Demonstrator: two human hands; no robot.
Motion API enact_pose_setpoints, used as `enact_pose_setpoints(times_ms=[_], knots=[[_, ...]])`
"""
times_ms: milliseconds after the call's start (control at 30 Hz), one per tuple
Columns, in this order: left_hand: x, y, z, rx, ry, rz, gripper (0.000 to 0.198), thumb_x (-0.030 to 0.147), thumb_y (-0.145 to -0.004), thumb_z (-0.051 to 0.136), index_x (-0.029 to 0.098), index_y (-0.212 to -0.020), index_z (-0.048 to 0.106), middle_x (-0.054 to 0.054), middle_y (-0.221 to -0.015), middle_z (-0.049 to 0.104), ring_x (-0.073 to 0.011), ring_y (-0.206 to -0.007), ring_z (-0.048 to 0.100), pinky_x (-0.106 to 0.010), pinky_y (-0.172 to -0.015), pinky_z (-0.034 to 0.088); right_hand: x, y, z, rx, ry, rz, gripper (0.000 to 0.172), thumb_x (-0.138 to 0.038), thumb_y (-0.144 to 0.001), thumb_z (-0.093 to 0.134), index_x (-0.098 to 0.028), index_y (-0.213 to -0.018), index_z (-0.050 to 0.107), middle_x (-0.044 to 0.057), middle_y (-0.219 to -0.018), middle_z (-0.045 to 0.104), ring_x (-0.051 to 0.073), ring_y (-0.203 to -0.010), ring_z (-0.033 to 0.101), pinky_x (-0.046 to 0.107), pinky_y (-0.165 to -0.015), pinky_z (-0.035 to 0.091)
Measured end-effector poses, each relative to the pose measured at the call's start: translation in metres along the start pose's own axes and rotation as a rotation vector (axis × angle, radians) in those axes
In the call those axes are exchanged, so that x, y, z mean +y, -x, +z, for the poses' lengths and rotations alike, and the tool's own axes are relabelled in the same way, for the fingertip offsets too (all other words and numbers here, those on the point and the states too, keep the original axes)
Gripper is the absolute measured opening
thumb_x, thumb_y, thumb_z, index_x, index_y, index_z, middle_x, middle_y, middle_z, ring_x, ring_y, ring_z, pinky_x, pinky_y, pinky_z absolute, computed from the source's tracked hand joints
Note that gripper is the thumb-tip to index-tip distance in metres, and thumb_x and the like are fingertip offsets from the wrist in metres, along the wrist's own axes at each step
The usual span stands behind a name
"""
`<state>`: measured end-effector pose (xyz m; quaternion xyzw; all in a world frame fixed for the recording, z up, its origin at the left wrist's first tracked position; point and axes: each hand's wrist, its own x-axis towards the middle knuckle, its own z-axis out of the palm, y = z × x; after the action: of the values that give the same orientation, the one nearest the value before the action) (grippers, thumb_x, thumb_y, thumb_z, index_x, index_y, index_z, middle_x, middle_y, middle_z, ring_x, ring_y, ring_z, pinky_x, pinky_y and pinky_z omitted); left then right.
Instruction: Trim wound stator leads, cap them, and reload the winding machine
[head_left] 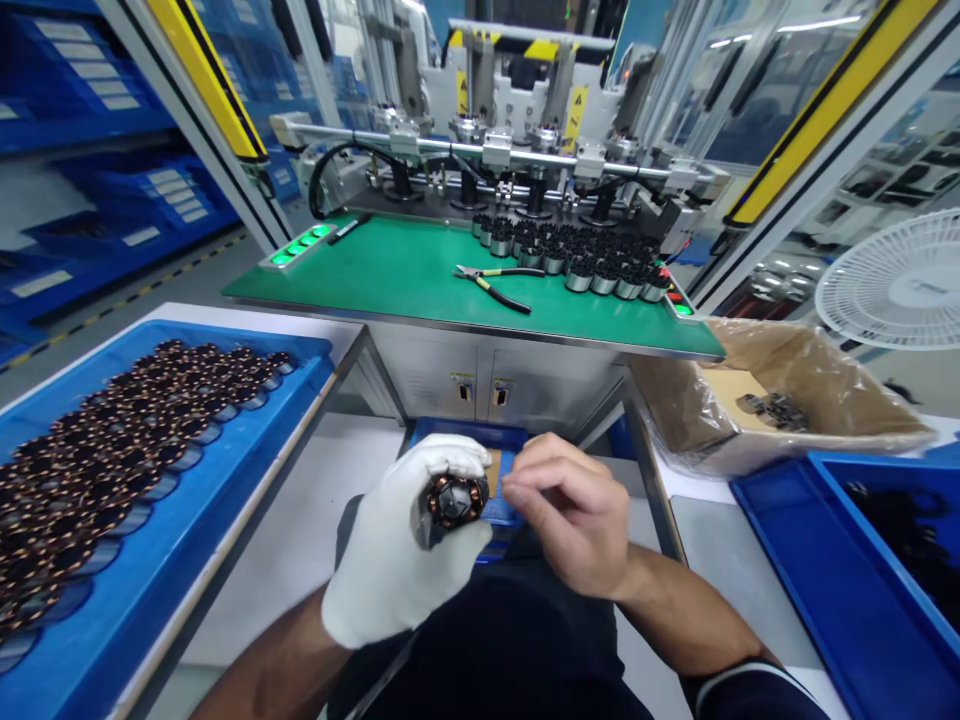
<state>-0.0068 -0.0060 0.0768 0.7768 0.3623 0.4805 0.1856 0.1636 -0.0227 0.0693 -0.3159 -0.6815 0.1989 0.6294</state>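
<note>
Clasping a copper-wound stator (456, 499) in a closed fist, the gloved left hand (397, 550) wraps its white fingers around the part's body so that only the wound end shows, facing up and toward the camera. Just right of that grip, the bare right hand (574, 515) has its fingers curled and its thumb and forefinger drawn together; those fingertips (514, 487) sit right at the stator's edge, and whether anything thin lies pinched between them is too small to tell. Both hands hang above the person's dark lap. Well to the left of the grip, a blue tray (225, 480) is packed with rows of similar wound stators (112, 450). Beyond the grip, farther from the person, stands a green bench (405, 275) bearing a pair of yellow-handled cutters (495, 285) and a cluster of small round parts (577, 260) in front of a machine. To the right of the grip are a bag-lined cardboard box (787, 400) and, nearer the person, a blue bin (825, 560)
</note>
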Motion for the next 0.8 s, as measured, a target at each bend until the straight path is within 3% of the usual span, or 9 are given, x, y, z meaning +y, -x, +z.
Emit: enact_pose_setpoints(times_ms=[133, 200, 333, 433, 533, 633, 733, 800], knots=[[-0.004, 0.003, -0.002, -0.009, 0.068, -0.003, 0.026, 0.013, -0.074, 0.066, 0.023, -0.098, 0.061, -0.004, -0.1, 0.07, -0.0157, -0.095, 0.07, -0.024, -0.087, 0.058, 0.0, 0.008, -0.005, -0.051, 0.02, -0.161, 0.015, -0.006, -0.083, 0.065, -0.016, -0.094, 0.071, 0.006, -0.075, 0.067, 0.015, -0.066, 0.061, 0.034, -0.063, 0.051], [-0.004, 0.0, -0.004, -0.024, 0.138, -0.036, 0.029, 0.008, -0.072, 0.066, 0.023, -0.096, 0.063, -0.004, -0.1, 0.071, -0.0163, -0.095, 0.07, -0.025, -0.086, 0.059, 0.006, 0.006, -0.011, -0.088, -0.037, -0.164, 0.022, -0.012, -0.082, 0.071, -0.017, -0.104, 0.07, 0.007, -0.082, 0.068, 0.017, -0.074, 0.065, 0.036, -0.069, 0.054], [-0.002, -0.009, -0.005, -0.254, 0.414, -0.234, 0.031, 0.007, -0.063, 0.063, 0.021, -0.09, 0.068, -0.006, -0.094, 0.074, -0.0211, -0.085, 0.073, -0.029, -0.073, 0.062, 0.018, -0.017, -0.025, -0.291, -0.118, -0.097, 0.046, -0.031, -0.077, 0.082, -0.02, -0.12, 0.068, 0.013, -0.115, 0.067, 0.022, -0.106, 0.065, 0.04, -0.089, 0.057], [-0.006, -0.01, -0.001, -0.443, 0.505, -0.347, 0.022, 0.017, -0.063, 0.067, 0.02, -0.085, 0.07, -0.006, -0.083, 0.073, -0.0228, -0.074, 0.072, -0.032, -0.062, 0.062, 0.02, -0.04, -0.03, -0.545, -0.115, -0.158, 0.027, -0.032, -0.078, 0.08, -0.02, -0.101, 0.074, 0.011, -0.122, 0.067, 0.021, -0.118, 0.062, 0.041, -0.099, 0.054], [-0.012, -0.006, 0.004, -0.395, 0.376, -0.345, 0.019, 0.034, -0.066, 0.074, 0.021, -0.075, 0.066, -0.003, -0.069, 0.068, -0.0189, -0.054, 0.066, -0.032, -0.048, 0.058, 0.018, -0.052, -0.031, -0.695, -0.125, -0.234, 0.011, -0.03, -0.079, 0.078, -0.021, -0.085, 0.075, 0.007, -0.119, 0.07, 0.018, -0.118, 0.063, 0.04, -0.103, 0.053], [-0.012, -0.006, 0.004, -0.379, 0.351, -0.358, 0.021, 0.039, -0.069, 0.073, 0.021, -0.077, 0.065, -0.001, -0.064, 0.066, -0.0161, -0.046, 0.062, -0.031, -0.044, 0.056, 0.014, -0.048, -0.028, -0.66, -0.108, -0.272, 0.008, -0.029, -0.086, 0.072, -0.023, -0.082, 0.074, 0.006, -0.118, 0.071, 0.016, -0.113, 0.065, 0.037, -0.098, 0.056], [-0.005, -0.011, -0.001, -0.463, 0.443, -0.365, 0.014, 0.028, -0.071, 0.067, 0.019, -0.082, 0.065, -0.002, -0.069, 0.069, -0.0161, -0.049, 0.063, -0.029, -0.046, 0.056, 0.006, -0.032, -0.025, -0.441, 0.026, -0.331, 0.006, -0.025, -0.088, 0.071, -0.02, -0.087, 0.074, 0.009, -0.108, 0.072, 0.018, -0.103, 0.066, 0.037, -0.087, 0.059], [0.001, -0.014, -0.002, -0.423, 0.446, -0.326, 0.015, 0.019, -0.068, 0.066, 0.019, -0.083, 0.064, -0.004, -0.077, 0.072, -0.0179, -0.06, 0.068, -0.029, -0.055, 0.059, 0.0, -0.02, -0.023, -0.267, 0.181, -0.378, 0.007, -0.017, -0.084, 0.074, -0.018, -0.09, 0.074, 0.009, -0.095, 0.073, 0.019, -0.093, 0.066, 0.036, -0.079, 0.059]])
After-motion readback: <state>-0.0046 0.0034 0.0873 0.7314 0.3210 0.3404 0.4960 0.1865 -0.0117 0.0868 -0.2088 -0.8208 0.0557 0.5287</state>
